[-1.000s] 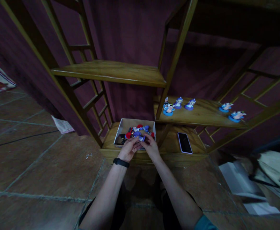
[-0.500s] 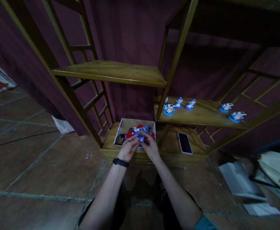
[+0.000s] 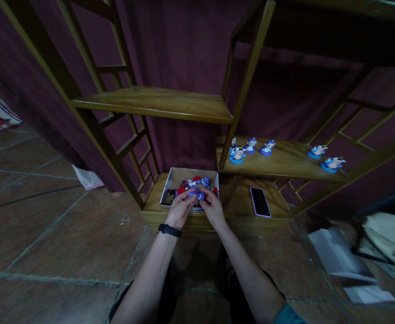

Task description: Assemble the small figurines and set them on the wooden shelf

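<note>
Between my two hands is a small purple figurine (image 3: 200, 196), held over the front edge of a cardboard box (image 3: 178, 173). My left hand (image 3: 181, 208), with a black band on its wrist, is closed on the figurine's left side. From the right, the fingers of my right hand (image 3: 213, 209) pinch the same figurine. Fingers cover part of it, so its details are hard to make out. Inside the box lie several jumbled figurines (image 3: 196, 181) in red, purple, white and black.
Several figurines on round bases, purple ones (image 3: 267, 147) and pink ones on blue (image 3: 333, 164), stand on the right shelf (image 3: 285, 161). A phone (image 3: 260, 201) lies on the lower board. An upper shelf (image 3: 153, 103) overhangs behind the box. White packaging (image 3: 339, 254) sits on the floor at right.
The purple figurine has turned between my fingers and shows a rounder side. Both hands stay in nearly the same place over the box.
</note>
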### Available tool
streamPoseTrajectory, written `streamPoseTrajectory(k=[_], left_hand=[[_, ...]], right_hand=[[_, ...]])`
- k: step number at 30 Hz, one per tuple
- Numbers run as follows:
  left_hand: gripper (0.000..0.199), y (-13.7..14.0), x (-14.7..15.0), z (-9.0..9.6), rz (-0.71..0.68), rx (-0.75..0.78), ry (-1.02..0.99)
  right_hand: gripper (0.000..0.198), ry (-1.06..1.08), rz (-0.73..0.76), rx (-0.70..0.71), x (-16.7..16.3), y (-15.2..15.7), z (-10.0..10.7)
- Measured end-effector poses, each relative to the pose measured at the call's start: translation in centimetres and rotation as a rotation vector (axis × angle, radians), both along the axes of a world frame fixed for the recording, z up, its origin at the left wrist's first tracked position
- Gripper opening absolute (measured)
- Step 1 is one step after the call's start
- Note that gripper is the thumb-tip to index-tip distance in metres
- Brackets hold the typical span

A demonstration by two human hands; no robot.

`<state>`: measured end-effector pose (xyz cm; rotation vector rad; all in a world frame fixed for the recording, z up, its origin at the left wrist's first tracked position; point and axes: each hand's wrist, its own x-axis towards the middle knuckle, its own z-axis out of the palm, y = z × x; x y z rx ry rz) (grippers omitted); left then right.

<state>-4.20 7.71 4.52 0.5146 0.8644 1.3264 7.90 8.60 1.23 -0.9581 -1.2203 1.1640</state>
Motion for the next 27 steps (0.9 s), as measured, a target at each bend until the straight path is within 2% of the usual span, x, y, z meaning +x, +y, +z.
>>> streamPoseTrajectory(k=[15,20,24,27], left_hand=[[0.043,0.28,0.36,-0.22,0.090,0.052,0.277],[0.042,0.25,0.49,-0.11,0.101,0.056,0.310],[0.039,0.14,0.61,0.21,0.116,0.082,0.393],[0.042,0.06,0.52,0.59,0.103,0.097,0.378]], right_hand=[[0.042,0.015,-0.024,-0.080,-0.14,-0.41,0.26],[0.044,0.058,-0.020,-0.125,-0.25,-0.44,0.44],[0.042,0.139,-0.026,-0.201,-0.37,-0.47,0.68],[0.045,0.272,-0.039,-0.270,-0.29,-0.52,0.86]])
